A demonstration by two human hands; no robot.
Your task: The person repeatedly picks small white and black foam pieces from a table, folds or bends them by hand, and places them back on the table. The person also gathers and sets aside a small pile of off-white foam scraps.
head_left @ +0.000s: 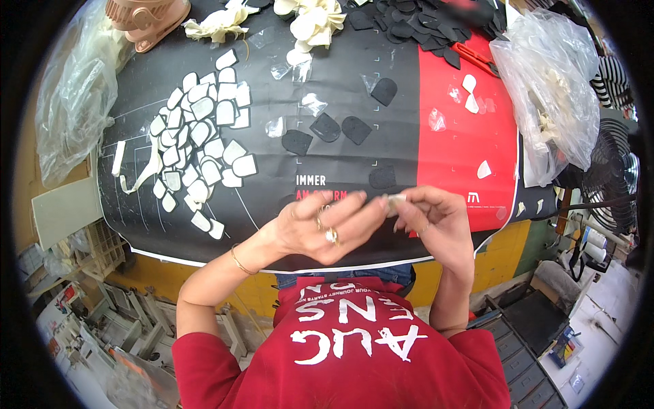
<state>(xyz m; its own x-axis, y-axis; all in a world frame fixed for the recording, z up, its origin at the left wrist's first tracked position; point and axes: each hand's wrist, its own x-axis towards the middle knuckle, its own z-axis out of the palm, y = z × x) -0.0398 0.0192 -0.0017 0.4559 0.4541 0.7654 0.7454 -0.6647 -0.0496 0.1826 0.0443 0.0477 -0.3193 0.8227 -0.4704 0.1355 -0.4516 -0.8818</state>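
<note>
From where I am standing, a person in a red shirt [266,371] is facing a table covered by a black and red sheet [272,189]. Both bare hands are meeting above the near edge, right of centre. The right hand [436,217] is pinching a small pale piece [395,199] between thumb and forefinger, its other fingers curling in. The left hand [334,228] is reaching across with fingers loosely bent and partly spread, its fingertips coming up beside the same piece; whether they are gripping it, I cannot tell. The piece is mostly hiding behind the fingers. A ring and a thin bracelet [242,262] are showing on the left arm.

Just beyond the hands, a black arched patch [382,177] is lying flat, and four more are resting farther back. To the left, many white arched tabs with dark edges [200,133] are overlapping in a loose heap. Along the far edge, cream pieces [317,26] and a black pile [414,26] are sitting side by side, with a red-handled tool [475,58] lying near the black ones. Clear plastic bags are slumping at both ends, the right one [545,75] holding pale scraps.
</note>
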